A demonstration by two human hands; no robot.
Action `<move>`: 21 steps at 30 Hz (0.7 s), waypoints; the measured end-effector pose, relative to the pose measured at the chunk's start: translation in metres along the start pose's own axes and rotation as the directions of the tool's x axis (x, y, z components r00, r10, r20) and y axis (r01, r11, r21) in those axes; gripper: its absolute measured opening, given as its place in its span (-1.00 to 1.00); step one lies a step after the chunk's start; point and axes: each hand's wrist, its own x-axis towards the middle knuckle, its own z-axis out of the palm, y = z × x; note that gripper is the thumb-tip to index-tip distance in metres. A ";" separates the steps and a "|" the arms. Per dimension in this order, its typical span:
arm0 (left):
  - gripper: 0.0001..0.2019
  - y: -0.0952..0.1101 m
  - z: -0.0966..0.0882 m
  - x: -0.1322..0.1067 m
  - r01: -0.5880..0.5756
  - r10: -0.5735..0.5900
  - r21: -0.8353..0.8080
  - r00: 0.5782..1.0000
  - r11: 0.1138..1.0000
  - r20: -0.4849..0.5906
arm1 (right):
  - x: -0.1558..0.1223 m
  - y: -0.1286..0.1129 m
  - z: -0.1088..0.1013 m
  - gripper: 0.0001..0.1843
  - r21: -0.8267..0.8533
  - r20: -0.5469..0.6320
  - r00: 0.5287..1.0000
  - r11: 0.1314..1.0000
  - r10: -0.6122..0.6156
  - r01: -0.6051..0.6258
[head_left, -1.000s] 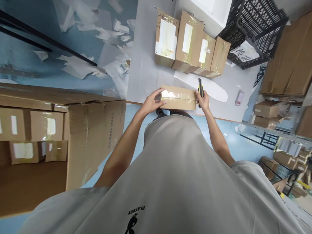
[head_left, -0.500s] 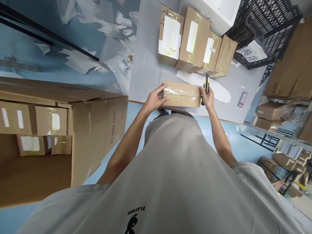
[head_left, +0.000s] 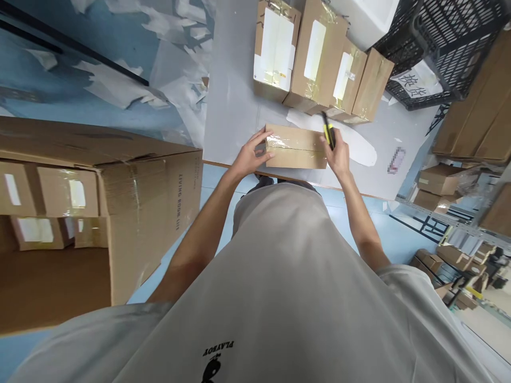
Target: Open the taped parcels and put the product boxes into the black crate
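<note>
A small taped cardboard box lies near the front edge of the grey table, a strip of clear tape along its top seam. My left hand grips the box's left end, thumb and fingers on opposite sides of it. In my right hand is a yellow-and-black utility knife, tilted up and to the left at the box's right end. Whether a blade sticks out I cannot make out. Beneath and behind the box lies a white paper sheet.
Several taped cartons stand in a row at the table's back. Beyond them are a white bin and a black plastic crate. A large open carton holding smaller boxes stands on my left. Torn paper litters the left side.
The utility knife has swung from upright to a leftward tilt in my right hand. My left hand stays on the box's left end. The whole view has shifted slightly.
</note>
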 end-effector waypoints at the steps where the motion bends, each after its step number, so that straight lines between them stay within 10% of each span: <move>1: 0.17 0.000 -0.001 0.001 0.002 -0.002 -0.007 1.000 1.000 0.006 | -0.002 -0.007 0.004 -0.26 -0.070 0.041 0.998 0.997 -0.042 0.045; 8: 0.20 0.001 -0.001 0.005 0.010 -0.010 -0.045 1.000 0.999 0.014 | -0.001 -0.054 0.036 -0.36 -0.523 0.498 0.857 0.742 -0.133 0.419; 21: 0.17 -0.001 0.000 0.004 -0.002 0.003 -0.034 1.000 0.999 0.009 | 0.009 -0.074 0.049 -0.44 -0.635 0.586 0.808 0.579 -0.070 0.511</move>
